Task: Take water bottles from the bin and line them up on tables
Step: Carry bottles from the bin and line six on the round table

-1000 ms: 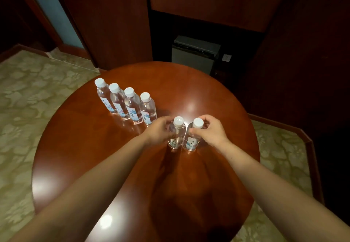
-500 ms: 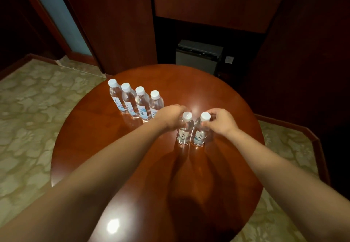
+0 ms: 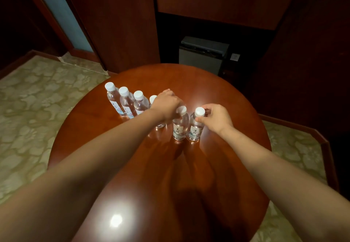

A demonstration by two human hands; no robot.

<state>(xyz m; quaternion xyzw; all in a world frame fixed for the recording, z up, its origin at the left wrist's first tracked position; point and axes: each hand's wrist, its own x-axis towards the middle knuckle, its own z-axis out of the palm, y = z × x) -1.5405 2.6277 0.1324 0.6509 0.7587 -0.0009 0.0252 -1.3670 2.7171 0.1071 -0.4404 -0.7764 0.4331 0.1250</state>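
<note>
Standing upright in a line on the round desk [image 3: 217, 94] are a row of four bottles [image 3: 126, 102] at left and two more side by side. The left hand [image 3: 166, 106] curls round the neck of the fifth bottle [image 3: 180, 127], hiding much of the fourth; the right hand [image 3: 216, 117] pinches the cap of the sixth bottle [image 3: 195, 131]. Patterned carpet [image 3: 37, 99] surrounds the desk

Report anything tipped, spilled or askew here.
Nothing stands out: four bottles stand upright, capped, in a row on the table; left hand holds a fifth bottle, right hand a sixth bottle, both upright.
</note>
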